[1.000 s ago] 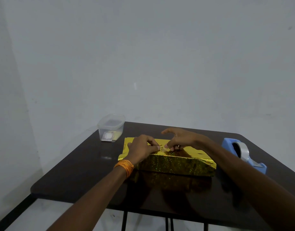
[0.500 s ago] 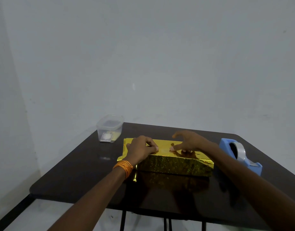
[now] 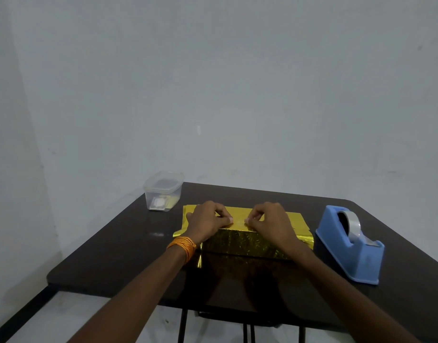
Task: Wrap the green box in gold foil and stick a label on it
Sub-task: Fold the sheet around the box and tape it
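Likely trouble: slick foil (image 3: 237, 214) springing open or tearing if let go untaped or pinched hard. On dark glossy table (image 3: 114, 256): clear rounded plastic tub (image 3: 163, 191); left hand (image 3: 208, 222), fingers curled, pinching crinkly foil atop flat box (image 3: 240, 240) mid-table; right hand (image 3: 270, 222) likewise; blue wedge-shaped dispenser (image 3: 356, 258) with grey tape roll (image 3: 352, 225).

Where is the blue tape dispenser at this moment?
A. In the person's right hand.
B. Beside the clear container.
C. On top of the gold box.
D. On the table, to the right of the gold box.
D: the blue tape dispenser stands on the table to the right of the box in gold foil, while the left hand and the right hand pinch the foil on top.
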